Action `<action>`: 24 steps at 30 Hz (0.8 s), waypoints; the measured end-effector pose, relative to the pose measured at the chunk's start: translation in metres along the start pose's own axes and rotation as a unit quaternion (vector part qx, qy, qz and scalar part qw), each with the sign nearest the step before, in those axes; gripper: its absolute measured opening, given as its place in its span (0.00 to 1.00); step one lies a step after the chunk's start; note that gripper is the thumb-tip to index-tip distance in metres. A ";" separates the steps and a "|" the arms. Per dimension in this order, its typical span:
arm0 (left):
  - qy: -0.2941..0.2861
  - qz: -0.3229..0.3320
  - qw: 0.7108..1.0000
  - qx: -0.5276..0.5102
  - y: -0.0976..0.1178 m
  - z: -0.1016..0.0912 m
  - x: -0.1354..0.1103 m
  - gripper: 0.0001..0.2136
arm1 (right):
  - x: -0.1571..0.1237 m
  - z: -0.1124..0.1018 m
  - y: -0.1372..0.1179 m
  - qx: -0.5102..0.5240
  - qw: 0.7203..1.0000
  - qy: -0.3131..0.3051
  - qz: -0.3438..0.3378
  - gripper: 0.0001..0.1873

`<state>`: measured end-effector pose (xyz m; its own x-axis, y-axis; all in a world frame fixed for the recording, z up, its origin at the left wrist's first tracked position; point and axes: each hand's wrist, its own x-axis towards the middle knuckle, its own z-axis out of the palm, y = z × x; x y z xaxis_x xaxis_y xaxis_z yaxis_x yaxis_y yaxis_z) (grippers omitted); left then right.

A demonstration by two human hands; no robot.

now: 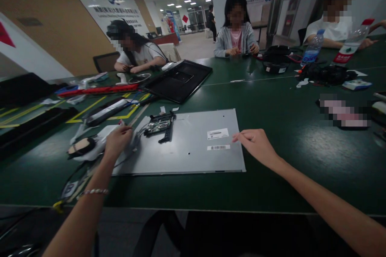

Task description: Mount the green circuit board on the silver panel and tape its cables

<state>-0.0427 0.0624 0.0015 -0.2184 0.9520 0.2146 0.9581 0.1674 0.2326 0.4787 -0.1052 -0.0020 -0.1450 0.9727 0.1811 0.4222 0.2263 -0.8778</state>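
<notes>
Grey panel (187, 140) lay flat on green table (271, 100), circuit board (160, 125) toward its upper left; left hand (119, 138) near left edge, right hand (255, 144) at right edge, both grips unclear.

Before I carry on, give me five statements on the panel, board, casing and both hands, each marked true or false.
1. A circuit board lies on the grey panel. True.
2. The arm of the left hand wears a bracelet. True.
3. The right hand is at the grey panel's right edge. True.
4. The circuit board lies nearer the right hand. False: it lies nearer the left hand.
5. A black casing covers the grey panel. False: the black casing is beyond it, on the table.
</notes>
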 end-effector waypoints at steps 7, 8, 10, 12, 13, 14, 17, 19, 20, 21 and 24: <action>-0.029 -0.028 0.996 -0.085 -0.022 0.003 0.004 0.17 | 0.013 -0.018 0.036 0.101 0.991 0.033 0.077 0.28; -0.038 -0.043 0.990 -0.132 -0.021 0.003 0.006 0.17 | 0.014 -0.017 0.039 0.125 0.988 0.021 0.091 0.29; -0.061 -0.077 0.964 -0.248 -0.018 0.002 0.009 0.16 | 0.016 -0.011 0.043 0.159 0.981 -0.001 0.111 0.32; -0.095 -0.104 0.928 -0.344 -0.011 0.001 0.011 0.15 | 0.017 -0.005 0.044 0.180 0.976 -0.015 0.123 0.35; -0.111 -0.113 0.915 -0.371 -0.007 0.001 0.012 0.15 | 0.017 -0.003 0.042 0.189 0.974 -0.022 0.126 0.36; -0.120 -0.124 0.905 -0.388 -0.002 0.000 0.012 0.14 | 0.017 0.000 0.040 0.198 0.972 -0.031 0.124 0.37; -0.106 -0.175 0.887 -0.414 0.012 -0.003 0.013 0.10 | 0.016 0.005 0.028 0.201 0.974 -0.054 0.093 0.36; -0.092 -0.202 0.874 -0.432 0.017 -0.006 0.013 0.06 | 0.014 0.008 0.021 0.191 0.977 -0.054 0.072 0.36; -0.092 -0.209 0.870 -0.438 0.019 -0.008 0.013 0.04 | 0.013 0.009 0.018 0.188 0.979 -0.053 0.067 0.36; -0.097 -0.210 0.867 -0.441 0.019 -0.010 0.013 0.04 | 0.011 0.009 0.015 0.186 0.979 -0.051 0.065 0.37; -0.109 -0.233 0.851 -0.458 0.019 -0.014 0.012 0.05 | 0.007 0.008 0.015 0.176 0.981 -0.052 0.064 0.38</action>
<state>-0.0299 0.0734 0.0220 -0.3991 0.8787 -0.2619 0.2079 0.3650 0.9075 0.4764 -0.0959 -0.0176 -0.2096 0.9773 0.0292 0.1110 0.0534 -0.9924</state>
